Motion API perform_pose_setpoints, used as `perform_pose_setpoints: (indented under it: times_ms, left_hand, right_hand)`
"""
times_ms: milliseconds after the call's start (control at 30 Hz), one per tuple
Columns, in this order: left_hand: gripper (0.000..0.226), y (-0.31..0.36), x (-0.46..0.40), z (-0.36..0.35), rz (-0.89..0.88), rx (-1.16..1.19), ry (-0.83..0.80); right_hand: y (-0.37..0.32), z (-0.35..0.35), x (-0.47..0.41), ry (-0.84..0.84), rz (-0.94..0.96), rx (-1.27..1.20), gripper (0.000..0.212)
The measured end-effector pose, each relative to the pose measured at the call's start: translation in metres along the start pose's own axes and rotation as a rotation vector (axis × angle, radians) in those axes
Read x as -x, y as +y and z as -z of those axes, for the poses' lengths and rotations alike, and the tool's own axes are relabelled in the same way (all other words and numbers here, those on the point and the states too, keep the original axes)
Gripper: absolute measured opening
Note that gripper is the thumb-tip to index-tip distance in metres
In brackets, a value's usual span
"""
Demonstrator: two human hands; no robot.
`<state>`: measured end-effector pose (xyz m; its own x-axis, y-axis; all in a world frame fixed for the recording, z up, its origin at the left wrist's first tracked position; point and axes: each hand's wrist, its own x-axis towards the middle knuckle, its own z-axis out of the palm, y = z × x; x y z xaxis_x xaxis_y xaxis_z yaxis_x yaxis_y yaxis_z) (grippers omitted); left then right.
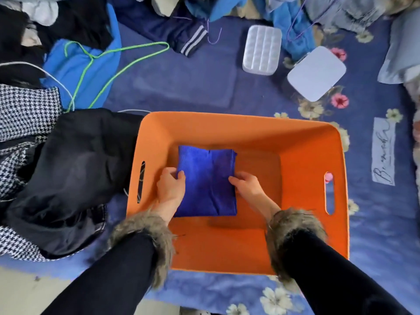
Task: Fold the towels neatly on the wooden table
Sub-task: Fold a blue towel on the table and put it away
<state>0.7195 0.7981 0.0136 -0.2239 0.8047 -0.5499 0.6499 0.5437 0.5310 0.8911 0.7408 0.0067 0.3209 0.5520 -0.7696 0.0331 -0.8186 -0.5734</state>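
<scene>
Now my left hand (169, 187) and right hand (246, 184) pinch the folded blue towel (206, 183), a neat square. It sits inside the orange bin (313, 223) on a flowered blue sheet (181, 80).

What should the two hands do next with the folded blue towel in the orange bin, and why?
Probably let go and lift out. The folded blue towel already lies flat on the floor of the orange bin, and the left hand and right hand only grip its side edges, so it seems placed.
</scene>
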Motion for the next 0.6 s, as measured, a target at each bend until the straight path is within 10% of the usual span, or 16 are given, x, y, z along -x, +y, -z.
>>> perform_pose_setpoints:
  times_ms: [267, 600]
  left_hand:
    - [0.092, -0.015, 0.009, -0.005, -0.624, -1.003, -0.362]
    - [0.111, -0.026, -0.023, -0.017, -0.633, -1.3, -0.282]
  right_hand:
    - [0.016, -0.009, 0.006, -0.021, 0.663, 1.162, 0.084]
    - [0.016, -0.023, -0.024, -0.103, 0.584, 1.319, 0.105]
